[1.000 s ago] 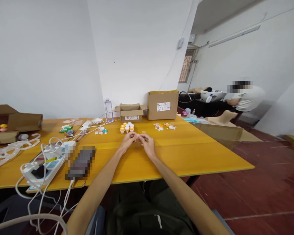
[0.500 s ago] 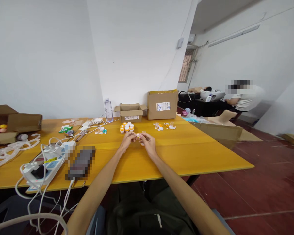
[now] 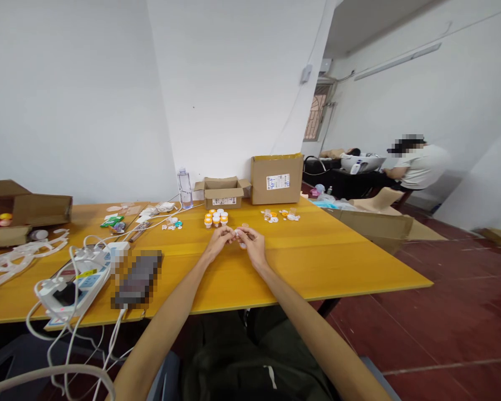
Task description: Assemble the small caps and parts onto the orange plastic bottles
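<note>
A small pale piece (image 3: 236,234) is pinched between the fingertips of the left hand (image 3: 219,239) and the right hand (image 3: 252,243), which are brought together just above the yellow table (image 3: 317,256); what the piece is cannot be told at this size. Just beyond the hands, a cluster of small orange-and-white jars (image 3: 216,217) is set on the table, with an open cardboard box (image 3: 222,192) behind it. Loose caps (image 3: 280,214) are scattered to the right. A power strip (image 3: 77,281) with white cables is seen at the left.
</note>
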Demonstrator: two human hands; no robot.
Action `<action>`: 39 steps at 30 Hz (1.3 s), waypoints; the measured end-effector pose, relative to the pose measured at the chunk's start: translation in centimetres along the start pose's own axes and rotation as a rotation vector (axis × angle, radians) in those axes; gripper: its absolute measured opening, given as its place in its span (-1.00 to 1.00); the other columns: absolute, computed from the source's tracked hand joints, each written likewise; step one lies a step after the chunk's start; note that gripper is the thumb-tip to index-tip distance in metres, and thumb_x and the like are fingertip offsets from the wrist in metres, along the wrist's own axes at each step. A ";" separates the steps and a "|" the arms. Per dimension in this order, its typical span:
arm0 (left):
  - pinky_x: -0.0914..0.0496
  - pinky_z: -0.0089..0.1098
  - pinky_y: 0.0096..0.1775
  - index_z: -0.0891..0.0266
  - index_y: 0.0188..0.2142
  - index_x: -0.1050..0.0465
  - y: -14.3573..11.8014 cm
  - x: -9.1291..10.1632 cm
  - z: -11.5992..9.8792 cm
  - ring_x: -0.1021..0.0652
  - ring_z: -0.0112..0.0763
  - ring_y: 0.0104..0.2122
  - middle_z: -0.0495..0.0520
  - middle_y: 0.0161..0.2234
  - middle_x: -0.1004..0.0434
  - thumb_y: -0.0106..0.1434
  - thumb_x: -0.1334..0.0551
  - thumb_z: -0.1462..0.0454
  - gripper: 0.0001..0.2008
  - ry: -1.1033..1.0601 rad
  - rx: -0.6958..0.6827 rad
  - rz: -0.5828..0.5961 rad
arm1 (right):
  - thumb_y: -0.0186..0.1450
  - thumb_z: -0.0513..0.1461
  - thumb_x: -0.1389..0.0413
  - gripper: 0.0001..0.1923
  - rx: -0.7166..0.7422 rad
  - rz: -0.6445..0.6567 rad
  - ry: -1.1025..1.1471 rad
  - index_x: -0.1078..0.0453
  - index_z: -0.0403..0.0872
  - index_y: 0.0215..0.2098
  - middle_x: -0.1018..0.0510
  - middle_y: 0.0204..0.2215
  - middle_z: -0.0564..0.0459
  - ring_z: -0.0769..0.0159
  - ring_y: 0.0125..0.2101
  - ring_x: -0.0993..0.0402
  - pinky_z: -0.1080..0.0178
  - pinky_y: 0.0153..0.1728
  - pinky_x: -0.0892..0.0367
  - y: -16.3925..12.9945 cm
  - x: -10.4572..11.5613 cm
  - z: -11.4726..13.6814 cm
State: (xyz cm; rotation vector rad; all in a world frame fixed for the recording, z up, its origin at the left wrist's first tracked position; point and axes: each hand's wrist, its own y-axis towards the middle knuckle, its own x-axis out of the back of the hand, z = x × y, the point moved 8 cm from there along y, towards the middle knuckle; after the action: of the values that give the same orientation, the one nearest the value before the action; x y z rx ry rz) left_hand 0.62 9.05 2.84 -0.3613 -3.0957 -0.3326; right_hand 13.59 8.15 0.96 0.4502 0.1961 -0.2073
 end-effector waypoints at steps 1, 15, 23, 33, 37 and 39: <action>-0.28 -0.42 -0.42 0.19 -0.55 -0.42 0.0 0.0 0.0 -0.43 -0.43 -0.53 -0.06 -0.61 -0.43 0.00 -0.37 0.17 -0.81 0.001 0.000 0.002 | 0.06 0.09 -0.25 -0.61 0.014 -0.001 -0.009 -0.56 -0.06 -0.40 -0.60 -0.50 0.01 0.26 -0.50 -0.49 0.27 -0.54 -0.40 0.0 0.0 0.0; -0.31 -0.41 -0.39 0.21 -0.53 -0.43 0.3 -0.2 0.3 -0.44 -0.44 -0.52 -0.05 -0.59 -0.46 -0.01 -0.43 0.10 -0.72 0.014 -0.038 0.033 | 0.12 0.03 -0.22 -0.67 0.093 -0.043 -0.126 -0.60 -0.05 -0.41 -0.60 -0.30 -0.07 0.19 -0.34 -0.52 0.27 -0.49 -0.42 -0.1 0.6 0.8; -0.30 -0.42 -0.39 0.21 -0.53 -0.43 0.4 -0.2 0.5 -0.44 -0.44 -0.51 -0.05 -0.59 -0.45 0.01 -0.40 0.12 -0.75 0.029 -0.036 0.031 | 0.15 -0.03 -0.17 -0.73 0.118 -0.036 -0.173 -0.57 -0.03 -0.43 -0.65 -0.42 0.01 0.21 -0.40 -0.53 0.20 -0.33 -0.45 -0.1 0.4 0.9; -0.29 -0.41 -0.40 0.20 -0.54 -0.42 0.1 -0.3 0.1 -0.43 -0.43 -0.51 -0.05 -0.59 -0.45 0.02 -0.38 0.14 -0.78 0.032 -0.039 0.034 | 0.12 -0.02 -0.14 -0.73 0.094 -0.049 -0.175 -0.54 -0.03 -0.48 -0.61 -0.54 0.03 0.20 -0.50 -0.50 0.20 -0.44 -0.42 -0.4 0.3 1.5; -0.28 -0.41 -0.40 0.20 -0.53 -0.41 0.1 -0.4 0.2 -0.42 -0.44 -0.52 -0.05 -0.58 -0.45 0.03 -0.38 0.13 -0.77 0.038 -0.032 0.039 | 0.13 -0.04 -0.14 -0.74 0.109 -0.041 -0.194 -0.54 -0.03 -0.47 -0.63 -0.51 0.03 0.20 -0.48 -0.51 0.21 -0.40 -0.43 -0.4 0.3 1.7; -0.29 -0.42 -0.40 0.20 -0.53 -0.41 0.1 -0.3 0.2 -0.43 -0.45 -0.52 -0.05 -0.58 -0.45 0.04 -0.37 0.13 -0.77 0.045 -0.031 0.039 | 0.14 -0.05 -0.13 -0.74 0.125 -0.040 -0.205 -0.54 -0.03 -0.47 -0.63 -0.50 0.02 0.21 -0.48 -0.51 0.21 -0.40 -0.43 -0.4 0.3 1.8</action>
State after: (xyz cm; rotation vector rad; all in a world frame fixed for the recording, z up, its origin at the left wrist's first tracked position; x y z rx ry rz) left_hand 0.99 9.11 2.64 -0.4078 -3.0384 -0.3824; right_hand 14.00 6.92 2.30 0.5454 -0.0092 -0.3039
